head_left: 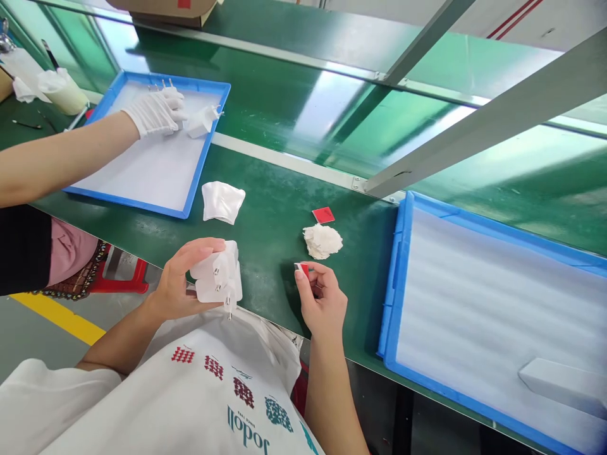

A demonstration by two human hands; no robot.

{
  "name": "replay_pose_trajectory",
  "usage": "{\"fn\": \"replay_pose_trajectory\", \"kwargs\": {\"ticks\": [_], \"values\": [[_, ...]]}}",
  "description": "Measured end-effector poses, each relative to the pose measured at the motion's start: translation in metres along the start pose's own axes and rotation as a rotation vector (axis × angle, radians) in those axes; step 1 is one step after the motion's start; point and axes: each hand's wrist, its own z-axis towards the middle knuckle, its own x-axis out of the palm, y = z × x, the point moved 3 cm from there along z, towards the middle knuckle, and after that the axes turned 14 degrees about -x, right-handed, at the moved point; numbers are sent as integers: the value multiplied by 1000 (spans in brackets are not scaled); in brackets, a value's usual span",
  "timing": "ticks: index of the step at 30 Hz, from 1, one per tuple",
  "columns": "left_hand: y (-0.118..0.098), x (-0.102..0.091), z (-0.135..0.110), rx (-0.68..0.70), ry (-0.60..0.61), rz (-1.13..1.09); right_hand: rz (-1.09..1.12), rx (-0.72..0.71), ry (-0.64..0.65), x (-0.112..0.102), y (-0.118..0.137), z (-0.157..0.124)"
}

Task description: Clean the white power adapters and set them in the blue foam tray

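Observation:
My left hand (pixel 183 284) is closed around two white plug adapters (pixel 219 278), their metal pins pointing toward me, just above the near edge of the green bench. My right hand (pixel 321 300) is curled, pinching a small red and white piece (pixel 302 270) between thumb and fingers. In front of it lie a pile of small white pads (pixel 322 241) and a red square (pixel 323 215). A crumpled white wrapper (pixel 222 201) lies ahead of my left hand.
A co-worker's white-gloved hand (pixel 154 112) rests on adapters (pixel 203 120) in a blue tray (pixel 142 201) at the left. A second blue tray (pixel 396 284) with white foam and one white part (pixel 562 382) is at the right. Metal bars (pixel 474 126) cross above the belt.

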Motion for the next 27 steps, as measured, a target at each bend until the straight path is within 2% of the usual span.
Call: {"fn": "replay_pose_trajectory", "kwargs": {"ticks": [8, 15, 20, 22, 24, 27], "values": [[-28, 5, 9, 189, 35, -85, -14, -16, 26, 1, 1, 3], [-35, 6, 13, 168, 27, -65, -8, -13, 9, -1, 6, 4], [-34, 9, 6, 130, 53, -43, -27, -29, 20, 0, 8, 3], [-26, 5, 3, 73, 42, 12, -34, -47, 28, 0, 6, 1], [-8, -7, 6, -38, -30, 149, -37, -65, 35, 0, 3, 1], [37, -51, 32, -302, -265, 414, -36, -88, 39, 0, -1, 2]]}}
